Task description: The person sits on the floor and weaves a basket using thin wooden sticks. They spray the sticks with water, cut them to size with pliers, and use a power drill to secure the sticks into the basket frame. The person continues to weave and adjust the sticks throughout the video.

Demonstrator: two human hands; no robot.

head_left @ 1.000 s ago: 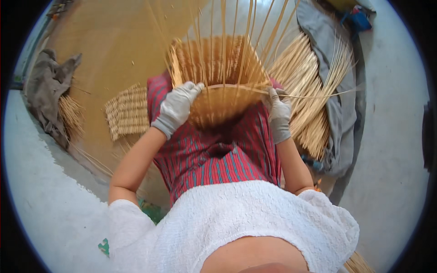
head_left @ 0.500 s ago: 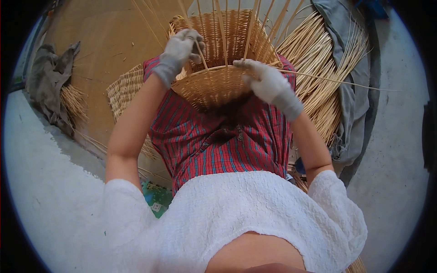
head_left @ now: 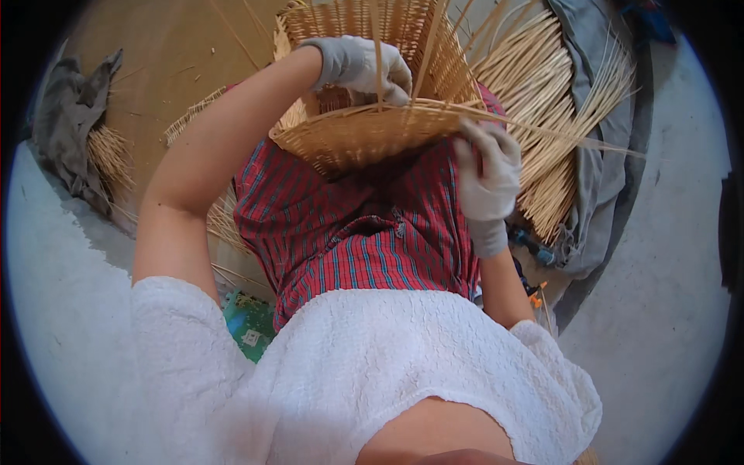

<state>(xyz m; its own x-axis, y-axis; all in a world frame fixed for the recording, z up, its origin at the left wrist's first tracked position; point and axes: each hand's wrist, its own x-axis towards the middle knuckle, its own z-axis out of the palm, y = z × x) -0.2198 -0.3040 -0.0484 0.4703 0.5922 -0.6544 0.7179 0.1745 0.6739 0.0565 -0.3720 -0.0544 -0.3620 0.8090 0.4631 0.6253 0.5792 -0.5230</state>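
A tan woven basket (head_left: pixel 349 139) rests across my lap, with several upright stakes rising from its near wall. My left hand (head_left: pixel 380 71), in a pale glove with a grey cuff, reaches over the inside of that wall. Its fingers are curled closed close to the rim, behind an upright stake (head_left: pixel 377 39); what they hold is hidden. Beside the near right corner is my gloved right hand (head_left: pixel 492 174), its fingers loosely bent and apart, tips near the rim. A long thin strand (head_left: pixel 573 138) runs out rightward from that corner, just above this hand.
Bundled pale strands (head_left: pixel 535 108) lie on grey cloth (head_left: pixel 593 186) at the right. Another dark cloth (head_left: pixel 74 132) with strands (head_left: pixel 111 155) is at far left. A woven piece (head_left: pixel 190 116) lies left of my lap. A blue-and-black tool (head_left: pixel 535 248) sits beside my right forearm.
My left hand has moved right along the basket's near wall. My right hand has shifted right and toward me, off the middle of the rim. The basket sits slightly farther left.
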